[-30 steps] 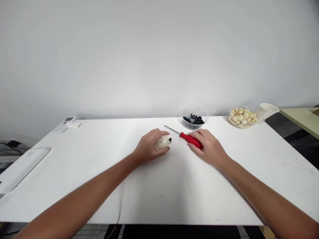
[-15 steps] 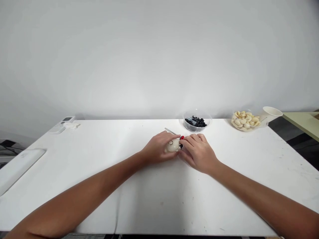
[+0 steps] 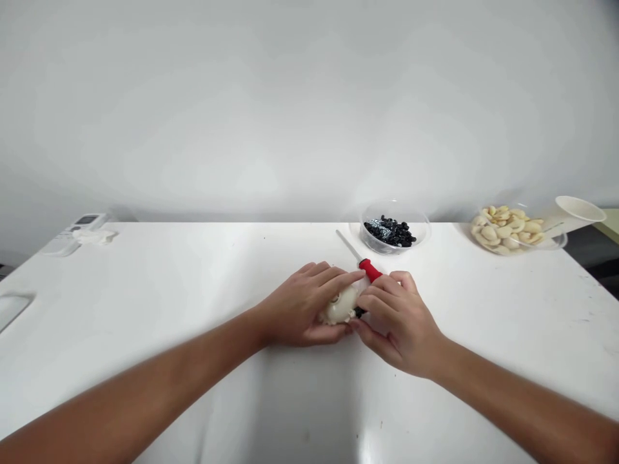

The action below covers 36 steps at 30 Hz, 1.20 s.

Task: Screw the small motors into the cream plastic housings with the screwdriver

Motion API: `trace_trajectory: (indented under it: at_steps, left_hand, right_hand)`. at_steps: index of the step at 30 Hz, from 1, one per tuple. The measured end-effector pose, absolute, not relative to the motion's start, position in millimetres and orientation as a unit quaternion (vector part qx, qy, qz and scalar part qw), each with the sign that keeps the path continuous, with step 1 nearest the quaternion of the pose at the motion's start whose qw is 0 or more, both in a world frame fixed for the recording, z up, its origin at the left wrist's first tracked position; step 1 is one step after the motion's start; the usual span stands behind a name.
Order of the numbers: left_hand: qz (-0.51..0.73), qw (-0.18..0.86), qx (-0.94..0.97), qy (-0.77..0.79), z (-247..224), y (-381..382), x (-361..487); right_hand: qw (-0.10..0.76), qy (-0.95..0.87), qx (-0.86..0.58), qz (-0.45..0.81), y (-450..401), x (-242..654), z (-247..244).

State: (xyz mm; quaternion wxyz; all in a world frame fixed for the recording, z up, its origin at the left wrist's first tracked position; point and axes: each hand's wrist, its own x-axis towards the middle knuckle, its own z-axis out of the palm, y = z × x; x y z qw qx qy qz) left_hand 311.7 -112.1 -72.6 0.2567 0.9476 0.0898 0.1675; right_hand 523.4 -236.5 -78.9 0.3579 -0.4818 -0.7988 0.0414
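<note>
My left hand (image 3: pixel 304 306) is wrapped round a cream rounded plastic piece (image 3: pixel 341 305), holding it just above or on the white table. A small black part (image 3: pixel 359 312) sits at the right side of that piece, and the fingers of my right hand (image 3: pixel 399 319) are closed on it. The fingertips of both hands almost meet there. Just beyond them lies a screwdriver (image 3: pixel 371 269) with a red handle, its shaft pointing away to the left. Part of its handle is hidden behind my right fingers.
A clear bowl (image 3: pixel 422 233) of small black parts stands at the table's back edge. Farther right, a clear bowl (image 3: pixel 561 241) holds cream pieces, with a white cup (image 3: pixel 568 216) leaning in it. A remote control (image 3: pixel 77 233) and a crumpled white scrap (image 3: pixel 94 236) lie back left.
The whole view has shifted and come closer. My right hand has drawn back a little from the screwdriver, so more of its red handle shows. Both hands still hold the cream piece and black part.
</note>
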Motion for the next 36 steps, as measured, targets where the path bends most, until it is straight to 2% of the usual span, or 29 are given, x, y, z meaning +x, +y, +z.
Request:
trace_trajectory:
  at_steps: [6, 11, 19, 28, 36]
  left_hand:
    - [0.142, 0.319, 0.934, 0.075, -73, -109, 307]
    - [0.163, 0.283, 0.943, 0.064, -76, -107, 306]
    - [0.156, 0.233, 0.956, 0.087, -77, -105, 305]
    - [0.187, 0.205, 0.956, 0.100, -76, -107, 306]
    - [0.184, 0.177, 0.961, 0.105, -78, -106, 307]
  right_hand:
    - [0.424, -0.788, -0.426, 0.132, -236, 530, -78]
    - [0.458, -0.748, -0.455, 0.152, -235, 534, -78]
    - [0.463, -0.733, -0.474, 0.152, -233, 536, -82]
    - [0.429, -0.747, -0.474, 0.182, -232, 538, -79]
    - [0.446, -0.754, -0.469, 0.116, -230, 537, -81]
